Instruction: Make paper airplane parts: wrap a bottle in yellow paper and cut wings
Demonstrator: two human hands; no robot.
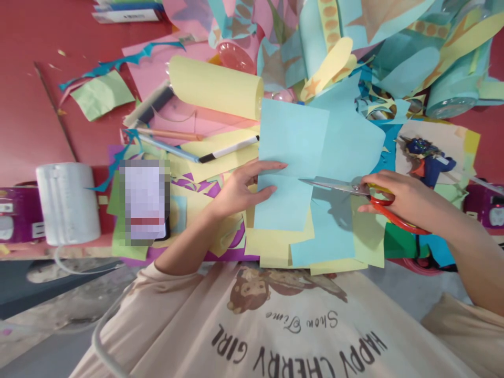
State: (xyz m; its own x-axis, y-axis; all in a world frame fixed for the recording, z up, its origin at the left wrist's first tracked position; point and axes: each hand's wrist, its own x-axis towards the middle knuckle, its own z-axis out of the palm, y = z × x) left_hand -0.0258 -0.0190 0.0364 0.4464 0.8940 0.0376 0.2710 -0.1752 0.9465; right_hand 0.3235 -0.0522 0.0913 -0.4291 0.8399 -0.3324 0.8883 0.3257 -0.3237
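Note:
A sheet of light blue paper [292,137] lies in front of me, a cut or crease running across it from the right. My left hand [236,190] grips its left edge, with thumb and index finger apart on top, one on each side of that line. My right hand [411,197] is closed round the red and yellow handles of a pair of scissors [338,186]. The narrow blades point left, their tips at the line in the paper; they look nearly closed. More blue and pale yellow sheets [271,247] lie beneath.
Left of the paper are a marker [228,149], a rolled yellow paper tube [216,86], a phone with a blurred screen [145,202] and a white corded device [69,203]. Paper-covered cups and cut-outs [338,58] crowd the back. A picture [433,155] lies at right.

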